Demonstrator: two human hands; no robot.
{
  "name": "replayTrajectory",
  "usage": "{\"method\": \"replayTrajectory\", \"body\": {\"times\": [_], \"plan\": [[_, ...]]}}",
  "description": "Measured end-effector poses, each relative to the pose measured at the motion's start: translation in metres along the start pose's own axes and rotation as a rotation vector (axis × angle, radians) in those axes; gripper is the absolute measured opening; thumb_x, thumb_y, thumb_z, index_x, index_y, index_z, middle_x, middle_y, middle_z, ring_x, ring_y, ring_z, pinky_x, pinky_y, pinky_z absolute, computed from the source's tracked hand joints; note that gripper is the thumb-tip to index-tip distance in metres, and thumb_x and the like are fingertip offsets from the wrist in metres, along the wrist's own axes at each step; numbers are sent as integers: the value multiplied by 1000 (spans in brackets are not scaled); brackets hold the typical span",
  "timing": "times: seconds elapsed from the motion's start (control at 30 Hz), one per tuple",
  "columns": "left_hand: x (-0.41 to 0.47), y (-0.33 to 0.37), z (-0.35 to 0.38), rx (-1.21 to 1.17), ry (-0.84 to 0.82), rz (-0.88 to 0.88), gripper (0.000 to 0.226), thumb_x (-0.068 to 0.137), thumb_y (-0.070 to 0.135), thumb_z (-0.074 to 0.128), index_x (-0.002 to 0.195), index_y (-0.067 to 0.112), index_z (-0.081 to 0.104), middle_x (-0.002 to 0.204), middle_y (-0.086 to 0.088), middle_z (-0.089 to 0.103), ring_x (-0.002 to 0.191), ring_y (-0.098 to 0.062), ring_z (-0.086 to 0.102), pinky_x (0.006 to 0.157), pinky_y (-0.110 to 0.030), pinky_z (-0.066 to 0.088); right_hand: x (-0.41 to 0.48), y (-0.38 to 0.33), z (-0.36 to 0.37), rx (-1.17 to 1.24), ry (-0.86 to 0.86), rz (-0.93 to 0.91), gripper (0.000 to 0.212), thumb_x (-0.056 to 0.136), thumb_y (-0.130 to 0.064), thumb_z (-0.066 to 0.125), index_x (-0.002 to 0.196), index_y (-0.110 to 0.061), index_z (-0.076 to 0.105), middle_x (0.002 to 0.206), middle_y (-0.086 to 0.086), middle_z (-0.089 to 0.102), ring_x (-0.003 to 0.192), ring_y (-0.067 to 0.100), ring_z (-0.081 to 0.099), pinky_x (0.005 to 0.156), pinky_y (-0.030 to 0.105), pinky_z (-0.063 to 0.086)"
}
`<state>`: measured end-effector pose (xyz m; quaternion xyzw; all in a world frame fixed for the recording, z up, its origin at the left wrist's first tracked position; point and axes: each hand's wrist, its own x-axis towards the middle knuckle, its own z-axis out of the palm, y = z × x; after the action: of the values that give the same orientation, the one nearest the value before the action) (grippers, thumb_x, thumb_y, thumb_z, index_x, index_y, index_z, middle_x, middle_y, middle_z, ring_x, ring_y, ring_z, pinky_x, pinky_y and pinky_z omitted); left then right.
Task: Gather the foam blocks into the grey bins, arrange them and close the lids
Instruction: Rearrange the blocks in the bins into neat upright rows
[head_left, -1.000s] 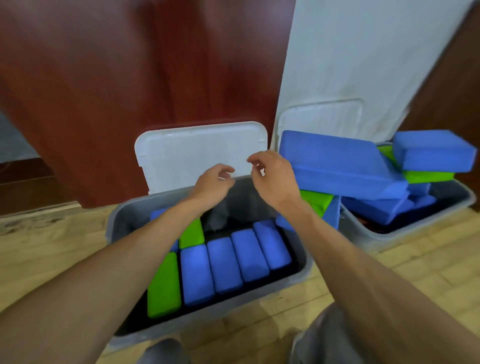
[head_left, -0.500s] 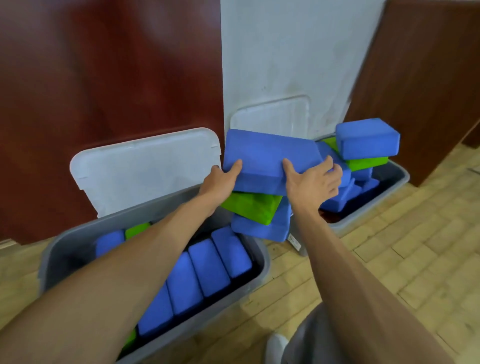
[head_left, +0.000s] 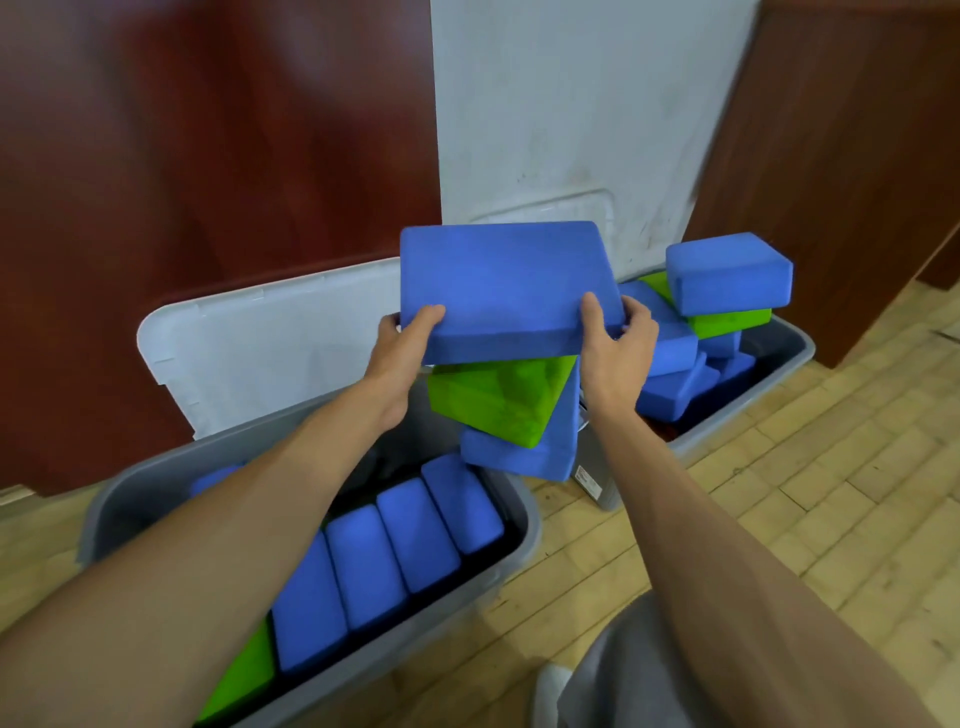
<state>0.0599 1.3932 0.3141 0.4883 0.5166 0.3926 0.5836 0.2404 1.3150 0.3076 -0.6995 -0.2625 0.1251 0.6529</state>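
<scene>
Head view. Gripping a large blue block (head_left: 504, 291) with both hands, raised over the gap between two grey bins. Left hand (head_left: 400, 353) at the block's near left corner, thumb on top, fingers curled round the edge. Right hand (head_left: 618, 343) at the near right corner, thumb on top, fingers wrapped round the side.

Just beneath, a tilted green block (head_left: 498, 400) lying on a second blue block (head_left: 535, 452), both overhanging the far right corner of the near bin (head_left: 522, 525). Cannot tell whether the green one touches the held block.

Inside the near bin, a row of blue blocks (head_left: 395, 540) standing side by side along the near wall, with a green one (head_left: 244, 675) at the left end. Behind it, a white lid (head_left: 270, 343) propped upright against a red-brown panel (head_left: 208, 156).

In the far bin (head_left: 769, 374), a loose pile of blue blocks, topped by a small blue block (head_left: 727, 273) flat on a green slab (head_left: 727, 322). Second lid (head_left: 550, 208) leaning on the white wall (head_left: 571, 104). Both bins on the wooden floor (head_left: 779, 493).
</scene>
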Motion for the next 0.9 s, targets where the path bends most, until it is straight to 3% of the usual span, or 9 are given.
{"method": "replayTrajectory", "body": {"times": [0.1, 0.2, 0.27, 0.37, 0.47, 0.53, 0.63, 0.8, 0.9], "plan": [[-7, 7, -26, -280, 33, -54, 33, 81, 23, 65, 111, 12, 55, 109, -3, 56, 101, -20, 58, 86, -45, 55, -9, -5, 14, 48, -131, 3, 42, 101, -30, 42, 141, -18, 47, 142, -5, 48, 130, 9, 43, 99, 15, 30], [-16, 3, -58, -366, 84, -73, 9, 82, 9, 60, 90, 15, 59, 96, -2, 58, 91, -19, 58, 87, -44, 54, -12, 4, 27, -70, -136, 49, 45, 100, -26, 41, 144, -15, 43, 145, 3, 46, 134, 18, 41, 106, 25, 29], [-21, -3, -79, -407, 123, -89, 11, 81, 9, 63, 90, 14, 60, 99, -3, 60, 95, -20, 59, 88, -43, 54, -11, 13, 32, -229, -82, 225, 58, 95, -37, 52, 142, -5, 40, 143, 18, 42, 133, 33, 39, 108, 39, 29], [-27, -13, -102, -458, 166, -112, 19, 79, 14, 70, 97, 15, 63, 106, -4, 63, 99, -20, 61, 81, -40, 56, -20, 21, 32, -479, -169, 510, 95, 81, -65, 58, 144, 0, 29, 148, 21, 31, 138, 36, 29, 111, 44, 24], [-33, -25, -114, -500, 222, -91, 27, 78, 20, 76, 102, 18, 63, 112, -3, 65, 104, -20, 63, 79, -41, 57, -23, 38, 36, -542, -303, 571, 121, 60, -88, 54, 145, -4, 33, 149, 18, 33, 137, 35, 31, 111, 47, 23], [-37, -31, -119, -516, 253, -79, 25, 80, 24, 76, 100, 20, 62, 110, 0, 67, 103, -18, 63, 80, -41, 56, 3, 83, 45, -456, -384, 625, 137, 33, -98, 55, 139, -12, 46, 143, 12, 46, 128, 33, 45, 107, 49, 35], [-38, -40, -129, -517, 281, -80, 34, 82, 36, 73, 108, 18, 60, 111, 2, 67, 104, -17, 64, 87, -44, 54, 44, 154, 60, -260, -434, 636, 124, 18, -90, 68, 121, -21, 61, 120, 4, 65, 104, 28, 65, 91, 46, 52], [-42, -54, -147, -357, 328, -113, 57, 82, 39, 72, 128, 12, 51, 123, -1, 61, 107, -17, 61, 80, -39, 56, -6, 66, 40, -113, -332, 572, 107, 45, -59, 81, 132, -6, 50, 125, 12, 58, 106, 35, 59, 90, 49, 52], [-44, -61, -154, -213, 356, -140, 57, 77, 31, 73, 125, 9, 52, 124, -5, 60, 101, -18, 61, 69, -35, 54, -17, 46, 41, -125, -236, 572, 118, 31, -61, 77, 130, -2, 49, 125, 13, 56, 107, 35, 58, 90, 49, 52]]}}
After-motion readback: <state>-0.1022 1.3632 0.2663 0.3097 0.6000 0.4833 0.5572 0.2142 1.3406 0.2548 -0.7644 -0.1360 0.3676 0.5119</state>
